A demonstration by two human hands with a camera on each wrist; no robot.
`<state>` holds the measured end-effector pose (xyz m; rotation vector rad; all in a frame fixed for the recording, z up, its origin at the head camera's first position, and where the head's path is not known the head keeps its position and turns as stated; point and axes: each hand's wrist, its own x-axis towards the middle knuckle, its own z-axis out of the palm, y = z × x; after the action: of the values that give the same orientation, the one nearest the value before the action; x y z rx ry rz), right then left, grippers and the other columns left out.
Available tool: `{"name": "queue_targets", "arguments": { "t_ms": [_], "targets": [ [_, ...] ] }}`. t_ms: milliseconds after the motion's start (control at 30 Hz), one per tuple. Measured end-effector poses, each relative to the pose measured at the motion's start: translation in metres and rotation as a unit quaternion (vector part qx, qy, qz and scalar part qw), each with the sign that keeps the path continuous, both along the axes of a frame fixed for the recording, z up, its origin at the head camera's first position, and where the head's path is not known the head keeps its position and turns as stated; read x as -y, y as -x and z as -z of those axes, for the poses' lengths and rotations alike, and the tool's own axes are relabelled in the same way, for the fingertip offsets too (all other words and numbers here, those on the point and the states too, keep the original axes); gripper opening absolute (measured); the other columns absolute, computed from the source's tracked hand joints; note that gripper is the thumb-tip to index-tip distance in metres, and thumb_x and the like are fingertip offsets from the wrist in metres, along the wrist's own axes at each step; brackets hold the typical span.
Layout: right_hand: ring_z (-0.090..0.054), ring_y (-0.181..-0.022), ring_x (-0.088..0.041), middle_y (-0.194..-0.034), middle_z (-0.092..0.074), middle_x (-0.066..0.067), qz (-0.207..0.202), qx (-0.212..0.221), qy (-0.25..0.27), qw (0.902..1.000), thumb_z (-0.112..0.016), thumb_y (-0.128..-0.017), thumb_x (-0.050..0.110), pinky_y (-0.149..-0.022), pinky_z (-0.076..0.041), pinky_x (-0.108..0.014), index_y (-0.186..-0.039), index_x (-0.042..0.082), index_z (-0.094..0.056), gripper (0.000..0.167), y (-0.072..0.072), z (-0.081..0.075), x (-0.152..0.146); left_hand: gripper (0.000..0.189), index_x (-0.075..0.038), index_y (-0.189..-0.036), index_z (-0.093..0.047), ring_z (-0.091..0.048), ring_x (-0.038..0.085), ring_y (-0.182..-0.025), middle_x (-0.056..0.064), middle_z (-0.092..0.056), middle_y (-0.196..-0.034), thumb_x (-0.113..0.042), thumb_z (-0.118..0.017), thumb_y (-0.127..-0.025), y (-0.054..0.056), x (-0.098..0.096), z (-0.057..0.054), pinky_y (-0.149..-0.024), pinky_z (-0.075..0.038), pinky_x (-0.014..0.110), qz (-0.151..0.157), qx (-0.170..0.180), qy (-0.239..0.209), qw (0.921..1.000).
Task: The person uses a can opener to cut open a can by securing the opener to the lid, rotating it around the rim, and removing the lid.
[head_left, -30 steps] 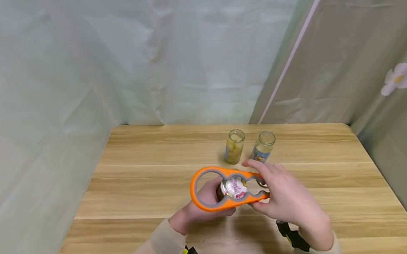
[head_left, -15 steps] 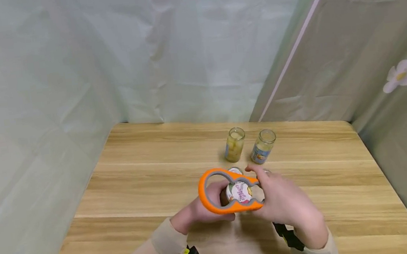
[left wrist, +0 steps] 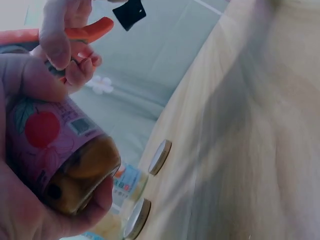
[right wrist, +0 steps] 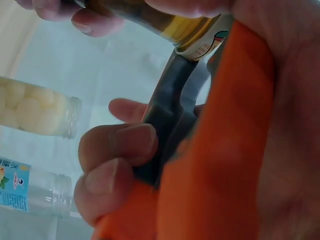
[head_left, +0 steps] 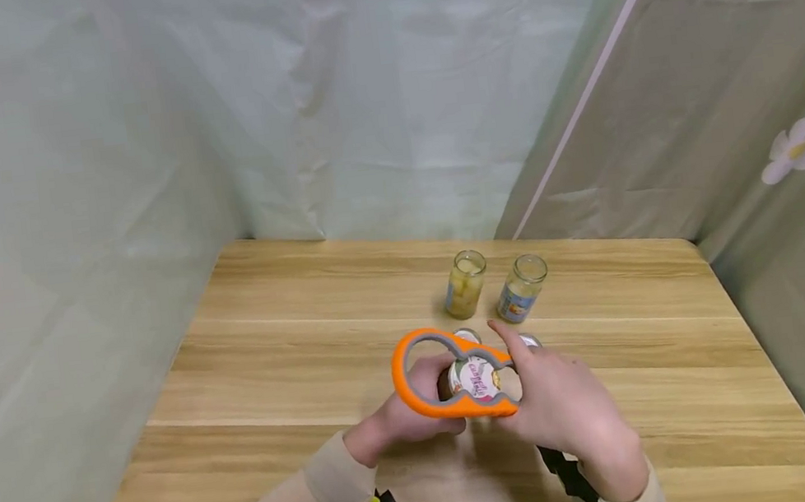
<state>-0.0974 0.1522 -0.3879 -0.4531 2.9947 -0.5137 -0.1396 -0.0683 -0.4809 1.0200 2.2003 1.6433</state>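
My left hand (head_left: 409, 412) grips a glass jar (left wrist: 55, 140) with a pink label showing a red fruit, and dark golden contents. The jar leans over, its printed white lid (head_left: 475, 378) facing up toward the head camera. Around that lid sits an orange jar opener (head_left: 400, 371) with a grey scalloped inner edge. My right hand (head_left: 561, 398) squeezes its two handles, fingers curled round one arm in the right wrist view, index finger sticking out. The handle ends are hidden in the palm.
Behind the hands stand two lidless glass jars: one with pale round pieces (head_left: 464, 287), another with a blue label (head_left: 516, 302). Two loose metal lids, one nearer (left wrist: 137, 219) and one farther (left wrist: 160, 157), lie on the wooden table (head_left: 237, 369). Curtains (head_left: 373, 122) hang behind.
The opener and the jar's lid have shifted slightly right and down. My right hand has closed in on the handles, covering their ends. Loose lids behind the hands now show more.
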Motion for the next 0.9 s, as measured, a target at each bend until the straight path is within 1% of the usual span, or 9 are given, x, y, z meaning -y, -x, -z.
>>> {"name": "queue_targets", "arguments": {
  "t_ms": [133,233,300,400,467,567,700,800,900],
  "targets": [
    [-0.07,-0.092,-0.022,-0.115,-0.073,0.0,0.006,-0.022,0.002,0.9997,-0.089,-0.074,0.045,-0.069,-0.055,-0.047,-0.164,0.026,-0.04,0.104,-0.002,-0.001,0.001,0.059,-0.005,-0.124,-0.067,-0.064,0.012,-0.097,-0.001,-0.072,-0.112,0.007,-0.076,-0.067,0.0,0.001,-0.003,-0.093,-0.053,0.029,-0.004,0.019,-0.018,0.9996],
    [-0.068,-0.087,-0.018,-0.108,-0.071,0.002,-0.004,-0.085,0.024,0.9961,-0.089,-0.075,0.036,-0.071,-0.054,-0.049,-0.159,0.024,-0.05,0.094,0.0,-0.001,0.002,0.061,-0.005,-0.131,-0.065,-0.064,0.016,-0.101,0.002,-0.072,-0.118,0.01,-0.072,-0.072,0.003,0.003,-0.005,-0.093,-0.053,0.03,0.007,0.031,-0.061,0.9976],
    [-0.066,-0.086,-0.017,-0.106,-0.07,0.003,-0.016,-0.143,0.04,0.9888,-0.089,-0.074,0.028,-0.072,-0.053,-0.049,-0.151,0.021,-0.059,0.083,0.002,0.0,0.003,0.068,-0.006,-0.139,-0.062,-0.065,0.019,-0.109,0.003,-0.071,-0.128,0.012,-0.068,-0.074,0.005,0.004,-0.007,-0.098,-0.053,0.032,0.016,0.027,-0.094,0.9951],
    [-0.059,-0.078,-0.016,-0.094,-0.064,0.004,-0.043,-0.218,0.058,0.9733,-0.085,-0.076,0.019,-0.071,-0.051,-0.046,-0.136,0.019,-0.069,0.062,0.006,0.002,0.003,0.08,-0.008,-0.151,-0.056,-0.065,0.024,-0.119,0.006,-0.068,-0.14,0.016,-0.062,-0.075,0.007,0.004,-0.011,-0.105,-0.051,0.035,0.043,0.019,-0.144,0.9885],
    [-0.053,-0.071,-0.015,-0.084,-0.057,0.007,-0.062,-0.246,0.066,0.965,-0.082,-0.076,0.017,-0.067,-0.047,-0.041,-0.127,0.018,-0.072,0.052,0.008,0.002,0.003,0.084,-0.009,-0.154,-0.054,-0.065,0.023,-0.116,0.007,-0.069,-0.139,0.016,-0.062,-0.074,0.007,0.005,-0.013,-0.103,-0.051,0.033,0.049,0.008,-0.155,0.9867],
    [-0.042,-0.06,-0.01,-0.072,-0.043,0.011,-0.088,-0.261,0.083,0.9577,-0.08,-0.075,0.017,-0.06,-0.04,-0.033,-0.118,0.02,-0.072,0.044,0.01,0.002,0.001,0.085,-0.007,-0.153,-0.054,-0.062,0.019,-0.1,0.008,-0.071,-0.127,0.015,-0.063,-0.072,0.006,0.006,-0.014,-0.091,-0.05,0.029,0.062,0.014,-0.157,0.9855],
    [-0.035,-0.056,-0.006,-0.069,-0.036,0.014,-0.103,-0.26,0.099,0.9552,-0.082,-0.074,0.017,-0.051,-0.032,-0.026,-0.115,0.022,-0.072,0.043,0.011,0.001,-0.003,0.077,-0.003,-0.147,-0.056,-0.058,0.017,-0.079,0.008,-0.068,-0.1,0.014,-0.063,-0.073,0.004,0.007,-0.013,-0.072,-0.049,0.027,0.085,0.057,-0.163,0.9813],
    [-0.035,-0.055,-0.005,-0.069,-0.036,0.015,-0.105,-0.258,0.099,0.9551,-0.082,-0.074,0.017,-0.049,-0.031,-0.024,-0.116,0.023,-0.071,0.044,0.011,0.0,-0.004,0.061,-0.002,-0.134,-0.061,-0.055,0.016,-0.072,0.006,-0.062,-0.088,0.011,-0.064,-0.074,0.002,0.008,-0.013,-0.066,-0.047,0.026,0.091,0.076,-0.17,0.9783],
    [-0.035,-0.055,-0.005,-0.069,-0.037,0.016,-0.112,-0.259,0.1,0.9541,-0.079,-0.073,0.016,-0.048,-0.032,-0.023,-0.116,0.024,-0.071,0.044,0.011,-0.001,-0.004,0.067,-0.004,-0.141,-0.057,-0.052,0.015,-0.074,0.005,-0.06,-0.092,0.009,-0.061,-0.075,0.002,0.008,-0.013,-0.069,-0.046,0.025,0.11,0.069,-0.164,0.978]
  ]
}}
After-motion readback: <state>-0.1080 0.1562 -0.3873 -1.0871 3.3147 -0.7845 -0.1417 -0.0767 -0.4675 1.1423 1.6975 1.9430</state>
